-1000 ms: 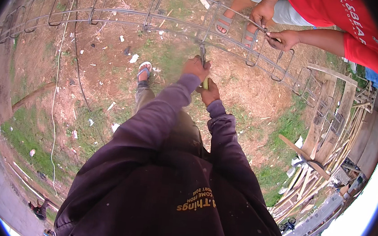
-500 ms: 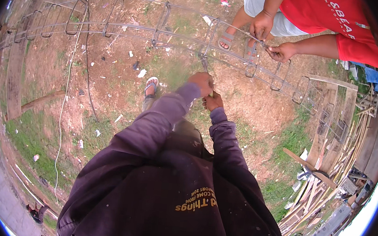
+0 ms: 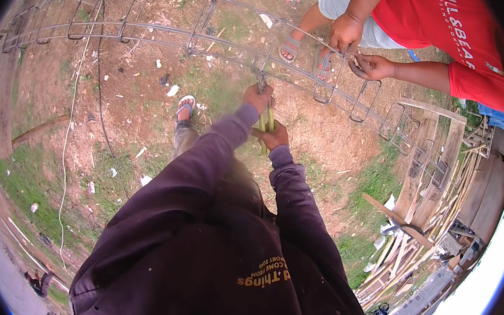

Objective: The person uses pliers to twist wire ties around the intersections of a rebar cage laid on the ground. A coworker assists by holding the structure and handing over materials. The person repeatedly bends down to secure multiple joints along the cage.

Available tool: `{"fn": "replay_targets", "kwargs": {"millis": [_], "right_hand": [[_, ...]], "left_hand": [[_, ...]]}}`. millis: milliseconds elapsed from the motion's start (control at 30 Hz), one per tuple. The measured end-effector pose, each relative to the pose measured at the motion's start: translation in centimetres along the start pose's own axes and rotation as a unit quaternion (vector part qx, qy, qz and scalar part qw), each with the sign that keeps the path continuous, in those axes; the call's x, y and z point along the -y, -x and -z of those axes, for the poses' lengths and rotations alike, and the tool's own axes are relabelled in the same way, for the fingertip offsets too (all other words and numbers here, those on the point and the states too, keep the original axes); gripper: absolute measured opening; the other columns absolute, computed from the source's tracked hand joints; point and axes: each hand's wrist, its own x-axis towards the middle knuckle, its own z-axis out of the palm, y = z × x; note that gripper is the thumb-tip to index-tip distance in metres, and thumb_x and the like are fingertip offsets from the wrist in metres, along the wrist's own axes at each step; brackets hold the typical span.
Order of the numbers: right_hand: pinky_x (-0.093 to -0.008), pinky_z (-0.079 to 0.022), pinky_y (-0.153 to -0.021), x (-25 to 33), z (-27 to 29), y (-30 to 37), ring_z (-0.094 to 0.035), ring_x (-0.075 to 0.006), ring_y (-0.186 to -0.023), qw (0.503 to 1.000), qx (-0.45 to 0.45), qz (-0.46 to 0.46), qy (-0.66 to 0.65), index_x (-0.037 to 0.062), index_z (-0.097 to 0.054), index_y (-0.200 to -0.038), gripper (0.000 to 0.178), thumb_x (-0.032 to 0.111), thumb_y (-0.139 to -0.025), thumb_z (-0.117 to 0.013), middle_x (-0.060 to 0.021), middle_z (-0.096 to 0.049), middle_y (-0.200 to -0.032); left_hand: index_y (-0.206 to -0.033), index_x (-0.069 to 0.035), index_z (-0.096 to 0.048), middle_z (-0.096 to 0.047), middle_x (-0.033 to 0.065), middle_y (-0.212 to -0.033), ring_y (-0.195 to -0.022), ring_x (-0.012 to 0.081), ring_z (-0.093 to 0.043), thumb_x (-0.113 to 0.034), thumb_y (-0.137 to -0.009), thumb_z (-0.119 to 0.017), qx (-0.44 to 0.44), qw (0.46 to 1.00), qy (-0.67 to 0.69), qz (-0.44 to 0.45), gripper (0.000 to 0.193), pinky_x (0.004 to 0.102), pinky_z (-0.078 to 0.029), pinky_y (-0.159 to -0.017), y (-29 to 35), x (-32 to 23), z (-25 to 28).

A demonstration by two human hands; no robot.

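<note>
A long steel rebar cage (image 3: 232,43) with rectangular stirrups stretches across the view in front of me. My left hand (image 3: 258,97) is closed just below one stirrup at the cage's near bar; its fingers hide what they grip. Grey metal shows between that hand and the bar. Just nearer to me, my right hand (image 3: 275,135) is closed round pincers with yellow-green handles (image 3: 270,120). The handles stand slightly apart and point toward me, while the pincers' jaws are not clearly visible beside my left hand.
At the upper right, a co-worker in a red shirt (image 3: 436,35) has both hands on the cage. A cable (image 3: 77,82) and a dark cord (image 3: 99,78) lie at the left. Planks (image 3: 424,172) and bamboo poles (image 3: 418,250) are piled at the right.
My hands have drawn apart, my left a little farther up toward the bar. The pincers' handles now show between them. The co-worker's hands remain at the cage.
</note>
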Motion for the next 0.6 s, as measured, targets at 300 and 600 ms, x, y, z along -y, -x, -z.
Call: {"fn": "replay_targets", "kwargs": {"millis": [300, 600], "right_hand": [[-0.0477, -0.050, -0.067, -1.8, 0.0, -2.9, -0.063, -0.0270, -0.072, 0.800, 0.364, -0.152, -0.452, 0.0092, -0.054, -0.097, 0.018, 0.026, -0.093, -0.056, -0.0078, -0.061, -0.080], [-0.0585, -0.041, -0.095, 0.4, 1.4, 3.2, -0.044, -0.0402, -0.128, 0.771, 0.444, -0.035, -0.454, 0.0172, -0.015, -0.152, 0.084, 0.011, -0.080, -0.056, -0.0255, -0.041, -0.141]], "left_hand": [[-0.099, 0.000, -0.063, -0.065, 0.0252, -0.077, -0.076, 0.0422, -0.063, -0.036, -0.089, -0.059, -0.058, 0.989, -0.087, -0.101, 0.037, 0.0435, -0.050, -0.072, 3.8, -1.2, 3.2], [-0.093, -0.009, -0.064, -0.064, 0.0207, -0.074, -0.072, 0.0420, -0.062, -0.021, -0.086, -0.056, -0.155, 0.867, -0.417, -0.223, 0.017, 0.0501, -0.047, -0.064, 1.2, -1.6, 7.2]]}}
